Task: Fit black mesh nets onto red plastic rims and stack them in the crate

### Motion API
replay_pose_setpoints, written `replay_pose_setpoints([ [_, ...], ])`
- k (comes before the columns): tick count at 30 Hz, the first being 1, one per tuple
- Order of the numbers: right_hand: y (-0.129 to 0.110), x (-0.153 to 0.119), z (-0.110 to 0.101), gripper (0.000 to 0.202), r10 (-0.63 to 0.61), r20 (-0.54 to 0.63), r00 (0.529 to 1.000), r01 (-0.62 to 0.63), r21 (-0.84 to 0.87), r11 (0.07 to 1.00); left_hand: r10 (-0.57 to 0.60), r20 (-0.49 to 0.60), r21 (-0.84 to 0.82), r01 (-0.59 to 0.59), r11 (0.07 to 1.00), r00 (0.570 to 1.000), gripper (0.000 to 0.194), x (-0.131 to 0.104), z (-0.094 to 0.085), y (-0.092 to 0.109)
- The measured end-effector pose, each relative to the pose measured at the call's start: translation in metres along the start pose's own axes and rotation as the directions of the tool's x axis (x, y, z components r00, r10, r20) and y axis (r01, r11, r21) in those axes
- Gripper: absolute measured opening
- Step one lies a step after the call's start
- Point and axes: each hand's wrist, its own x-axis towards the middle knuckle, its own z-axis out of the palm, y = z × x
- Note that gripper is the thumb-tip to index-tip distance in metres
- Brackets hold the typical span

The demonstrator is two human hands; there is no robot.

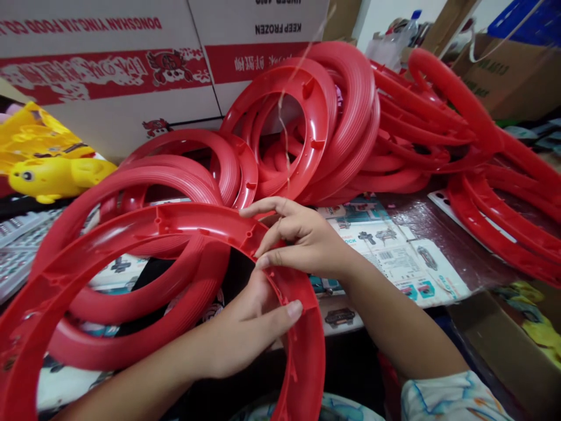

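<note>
Head view: the ring [188,219] sits tilted in the near foreground, its hollow side up, running out of the picture at the left and bottom. The left hand [241,327] holds its near right part, thumb pressed on the channel, the other fingers mostly hidden. The right hand [307,240] works just above, thumb and bent fingers drawn narrow at the inner wall, forefinger stretched toward the outer wall; whether they pinch anything small, I cannot tell.

The likeliest trouble is a twist: with both hands on one side, the long far arc could swing or sag if the left thumb eases. Its outer edge could then catch the ribbed coils [135,351] that overlap it in view; contact there cannot be judged. A hard push on the thin wall or its small ribs might bend them or let a fingertip slip. A knock backward could set the leaning stack [350,117] sliding.

Behind, the stack stands against the white box [109,35], so little room is left that way. To the left, coils crowd toward the yellow toy [65,178]. More room lies rightward, over the flat card [394,251], and at the dark gap below the table's near edge
</note>
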Motion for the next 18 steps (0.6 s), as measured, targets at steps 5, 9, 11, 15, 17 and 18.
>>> replay_pose_setpoints([
  [5,-0.002,0.000,0.003,0.005,0.026,-0.040,0.999,-0.028,-0.036,0.999,0.040,-0.167,-0.198,-0.074,0.977,0.985,0.031,0.007,0.002,-0.006],
  [9,-0.002,-0.001,0.008,0.007,0.068,-0.078,0.995,-0.069,-0.009,0.998,0.013,-0.351,-0.150,-0.070,0.986,0.936,0.032,0.011,0.006,-0.010],
  [11,-0.001,-0.002,0.008,0.007,0.058,-0.105,0.993,-0.055,0.028,0.998,0.022,-0.362,-0.095,-0.060,0.994,0.932,0.037,0.011,0.004,-0.011],
  [15,0.001,-0.001,0.004,0.008,-0.001,-0.121,0.993,0.005,0.038,0.999,-0.027,-0.322,0.007,0.030,1.000,0.946,0.033,0.009,-0.001,-0.011],
  [17,0.002,-0.001,0.003,0.007,-0.031,-0.061,0.998,0.032,0.018,0.999,-0.053,-0.248,0.090,0.078,0.993,0.967,0.025,0.007,0.000,-0.010],
  [18,0.002,-0.001,0.002,0.007,-0.042,-0.029,0.999,0.042,0.018,0.999,-0.061,-0.203,0.127,0.088,0.988,0.977,0.023,0.006,0.000,-0.009],
])
